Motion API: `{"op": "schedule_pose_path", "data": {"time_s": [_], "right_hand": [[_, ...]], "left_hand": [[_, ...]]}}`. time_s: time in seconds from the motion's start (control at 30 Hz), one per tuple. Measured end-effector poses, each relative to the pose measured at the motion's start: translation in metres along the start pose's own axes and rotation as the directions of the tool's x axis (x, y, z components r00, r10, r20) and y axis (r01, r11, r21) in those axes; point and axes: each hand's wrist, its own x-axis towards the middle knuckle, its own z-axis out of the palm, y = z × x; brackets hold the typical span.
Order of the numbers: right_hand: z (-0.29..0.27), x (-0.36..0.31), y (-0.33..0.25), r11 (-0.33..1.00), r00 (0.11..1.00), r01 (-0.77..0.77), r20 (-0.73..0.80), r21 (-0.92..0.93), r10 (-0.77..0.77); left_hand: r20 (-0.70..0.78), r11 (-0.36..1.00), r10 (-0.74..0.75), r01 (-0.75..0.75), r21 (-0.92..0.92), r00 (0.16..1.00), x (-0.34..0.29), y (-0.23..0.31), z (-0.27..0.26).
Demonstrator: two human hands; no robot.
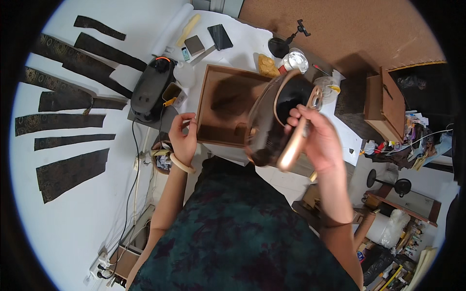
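Observation:
My right hand [318,138] is closed on a glossy dark brown bag [264,131] with tan edging, gripping it at its tan strap [293,150]. A metal ring [316,98] joins the strap near the top. Motion blurs the bag, which is tilted over the right part of an open brown box [206,104] and hides that side. A dark shape, perhaps shadow, shows inside the box. Beside the box's left wall is my left hand [183,136], its fingers loosely bent and apart with nothing in them. Whether its fingertips touch the wall is unclear.
A black machine [148,92], a white bottle [184,74] and a small container [172,92] stand left of the box. On the white-covered table [252,36] lie a phone [220,37] and a yellow lump [267,65]. A brown case [383,104] stands at right. Dark strips hang on the left wall.

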Motion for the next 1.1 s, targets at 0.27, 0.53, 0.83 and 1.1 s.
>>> {"op": "schedule_pose_path", "data": {"time_s": [0.27, 0.53, 0.83, 1.1], "right_hand": [[0.025, 0.074, -0.006, -0.130, 0.838, 0.539, 0.545, -0.832, -0.015], [0.006, 0.209, 0.085, -0.108, 0.930, 0.366, 0.368, -0.924, 0.003], [-0.018, 0.244, 0.119, -0.273, 0.913, 0.376, 0.404, -0.885, -0.052], [-0.020, 0.249, 0.123, -0.341, 0.887, 0.398, 0.452, -0.851, -0.091]], "left_hand": [[-0.044, 0.975, 0.159, -0.150, 0.164, 0.986, 0.006, 0.002, 0.004], [0.056, 0.889, 0.182, -0.188, 0.417, 0.982, 0.006, -0.024, 0.002], [0.199, 0.917, -0.011, -0.069, 0.392, 0.980, 0.006, -0.049, 0.007], [0.189, 0.956, -0.081, 0.022, 0.291, 0.979, 0.009, -0.041, 0.007]]}}
